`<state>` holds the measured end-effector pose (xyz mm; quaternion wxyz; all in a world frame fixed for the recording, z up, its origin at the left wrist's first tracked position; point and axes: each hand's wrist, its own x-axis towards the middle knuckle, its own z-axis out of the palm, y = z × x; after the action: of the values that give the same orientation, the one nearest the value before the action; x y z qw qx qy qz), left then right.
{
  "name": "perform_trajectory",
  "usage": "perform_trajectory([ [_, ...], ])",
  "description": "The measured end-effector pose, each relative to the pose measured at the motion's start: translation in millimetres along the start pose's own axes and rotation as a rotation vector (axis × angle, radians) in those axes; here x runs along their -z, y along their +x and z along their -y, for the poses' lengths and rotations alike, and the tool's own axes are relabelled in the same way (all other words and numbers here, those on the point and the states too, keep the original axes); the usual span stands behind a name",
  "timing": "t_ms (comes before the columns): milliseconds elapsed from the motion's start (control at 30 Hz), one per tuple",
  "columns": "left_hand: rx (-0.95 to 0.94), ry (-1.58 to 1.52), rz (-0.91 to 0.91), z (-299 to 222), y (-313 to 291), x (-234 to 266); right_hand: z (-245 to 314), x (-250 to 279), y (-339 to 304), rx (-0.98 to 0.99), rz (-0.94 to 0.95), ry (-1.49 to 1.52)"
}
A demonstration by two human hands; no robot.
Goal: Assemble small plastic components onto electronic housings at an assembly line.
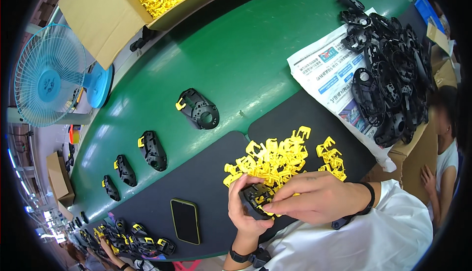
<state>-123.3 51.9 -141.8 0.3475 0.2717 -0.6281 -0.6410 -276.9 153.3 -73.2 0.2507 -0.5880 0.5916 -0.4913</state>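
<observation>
A black plastic housing [251,198] sits in my left hand [241,214], whose fingers and thumb wrap around its sides. My right hand [319,198] reaches over it from the right, thumb and fingertips closed on a small yellow plastic clip [260,200] at the top of the housing. The fingers partly cover where clip and housing meet. Just beyond both hands lies a heap of loose yellow clips [273,160] on a black mat [319,116]. A smaller group of clips [332,159] is to its right.
Several black housings with yellow clips, including one housing [199,111], line the green belt [236,69]. Bare housings [388,69] pile on newspaper [314,74] at right. A phone [185,221], a blue fan [49,81], a carton of clips [105,17] and other people surround the workplace.
</observation>
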Motion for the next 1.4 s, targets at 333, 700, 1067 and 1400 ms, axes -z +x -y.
perform_trajectory([
  [333,-0.051,-0.041,-0.038,2.9,4.8,0.7,2.1,-7.2,1.2,0.019,-0.048,0.002],
  [700,-0.106,0.019,-0.033,1.7,9.8,6.8,-6.1,-6.5,11.0,0.028,0.042,0.152],
  [1067,-0.134,-0.089,-0.031,3.5,11.0,-4.0,-4.2,-7.1,1.9,0.002,-0.081,0.111],
  [1400,-0.154,-0.074,-0.052,6.9,9.0,-3.7,-7.9,-12.9,4.8,0.069,-0.105,0.09],
])
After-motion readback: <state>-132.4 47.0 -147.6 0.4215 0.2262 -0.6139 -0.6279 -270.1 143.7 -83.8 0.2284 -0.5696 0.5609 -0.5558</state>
